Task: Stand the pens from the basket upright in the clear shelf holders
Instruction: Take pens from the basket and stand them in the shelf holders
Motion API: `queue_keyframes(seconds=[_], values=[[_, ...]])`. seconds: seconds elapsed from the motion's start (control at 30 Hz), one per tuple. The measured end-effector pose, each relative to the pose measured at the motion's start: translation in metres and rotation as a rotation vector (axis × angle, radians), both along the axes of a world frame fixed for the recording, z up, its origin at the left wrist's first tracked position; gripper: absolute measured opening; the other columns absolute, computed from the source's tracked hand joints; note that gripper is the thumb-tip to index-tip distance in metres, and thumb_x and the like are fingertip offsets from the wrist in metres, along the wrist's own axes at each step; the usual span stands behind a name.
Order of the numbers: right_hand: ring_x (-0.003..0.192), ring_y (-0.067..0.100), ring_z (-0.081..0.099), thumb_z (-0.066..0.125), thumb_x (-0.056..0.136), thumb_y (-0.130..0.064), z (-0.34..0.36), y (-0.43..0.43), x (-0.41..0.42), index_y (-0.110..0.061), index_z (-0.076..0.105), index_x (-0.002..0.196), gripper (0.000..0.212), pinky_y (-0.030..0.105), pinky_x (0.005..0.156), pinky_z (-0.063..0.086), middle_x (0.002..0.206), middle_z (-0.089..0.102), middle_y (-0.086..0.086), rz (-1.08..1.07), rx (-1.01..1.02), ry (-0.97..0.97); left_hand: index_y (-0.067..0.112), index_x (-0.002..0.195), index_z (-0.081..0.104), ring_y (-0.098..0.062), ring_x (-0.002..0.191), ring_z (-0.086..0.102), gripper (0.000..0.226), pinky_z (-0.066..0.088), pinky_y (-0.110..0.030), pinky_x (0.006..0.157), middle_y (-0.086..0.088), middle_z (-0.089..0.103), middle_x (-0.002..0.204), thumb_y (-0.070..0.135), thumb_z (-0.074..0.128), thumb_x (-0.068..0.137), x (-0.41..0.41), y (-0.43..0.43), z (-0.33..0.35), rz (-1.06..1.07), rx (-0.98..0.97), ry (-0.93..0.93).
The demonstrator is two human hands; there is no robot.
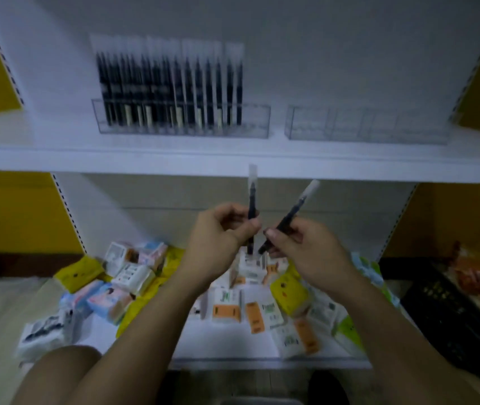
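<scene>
Below the white shelf's (57,159) front edge, the left hand (221,232) pinches a dark, clear-capped pen (252,200) upright. The right hand (300,244) grips a second dark pen (297,206), tilted rightward. Above, the left clear plastic holder (257,124) carries a row of pens (168,92), with open room at its right end.

scattered tissue packs (121,276), black crate (449,311), yellow wall (13,211)

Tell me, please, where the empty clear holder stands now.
In the head view, the empty clear holder stands on the upper white shelf, right of centre, just to the right of the holder full of black pens.
</scene>
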State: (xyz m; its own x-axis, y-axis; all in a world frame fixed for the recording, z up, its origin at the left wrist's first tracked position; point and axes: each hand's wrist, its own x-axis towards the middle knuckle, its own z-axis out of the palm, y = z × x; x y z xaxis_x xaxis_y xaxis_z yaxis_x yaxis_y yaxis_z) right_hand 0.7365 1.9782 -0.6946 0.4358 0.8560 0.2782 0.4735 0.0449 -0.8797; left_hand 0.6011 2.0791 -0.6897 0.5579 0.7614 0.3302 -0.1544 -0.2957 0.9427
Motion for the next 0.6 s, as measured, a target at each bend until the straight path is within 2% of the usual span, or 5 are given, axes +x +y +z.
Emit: queue_keyframes(seconds=[0.1,0.2,0.3,0.4,0.6], values=[[0.073,0.012,0.071,0.068,0.089,-0.017,0.049,0.007,-0.003,-0.029,0.059,0.099,0.019,0.045,0.075,0.06,0.083,0.071,-0.002,0.001,0.122,-0.028,0.018,0.093,0.068,-0.021,0.076,0.066,0.017,0.059,-0.035,0.069,-0.009,0.067,0.08,0.006,0.073,0.083,0.0,0.008,0.047,-0.024,0.144,-0.025],[0.067,0.013,0.07,0.076,0.08,-0.01,0.096,0.013,-0.007,-0.033,0.029,0.141,0.08,0.04,0.07,0.06,0.091,0.065,-0.004,-0.023,0.198,-0.06,0.027,0.111,0.06,-0.023,0.076,0.07,0.043,0.06,-0.035,0.064,-0.009,0.066,0.089,0.0,0.073,0.08,0.0,0.016,0.085,-0.035,0.227,-0.039],[0.063,0.017,0.07,0.079,0.076,-0.007,0.131,0.015,-0.003,-0.055,-0.011,0.144,0.123,0.037,0.065,0.061,0.095,0.06,-0.005,-0.052,0.228,-0.172,0.046,0.136,0.036,-0.016,0.074,0.069,0.083,0.06,-0.029,0.063,-0.003,0.058,0.099,0.004,0.077,0.078,0.001,0.028,0.116,0.02,0.337,-0.005],[0.06,0.019,0.069,0.078,0.077,-0.002,0.154,0.02,0.005,-0.06,-0.009,0.142,0.122,0.04,0.065,0.061,0.099,0.057,-0.005,-0.042,0.239,-0.233,0.064,0.135,0.023,-0.022,0.073,0.068,0.1,0.06,-0.03,0.062,-0.001,0.052,0.105,0.005,0.078,0.076,0.003,0.038,0.143,0.035,0.426,0.032],[0.066,0.014,0.069,0.07,0.085,-0.007,0.184,0.046,0.024,-0.048,0.023,0.14,0.084,0.027,0.065,0.06,0.093,0.061,-0.007,-0.052,0.349,-0.365,0.056,0.131,0.035,-0.012,0.077,0.07,0.081,0.06,-0.027,0.065,-0.002,0.056,0.102,0.01,0.075,0.078,0.012,0.057,0.186,0.062,0.595,0.082]])
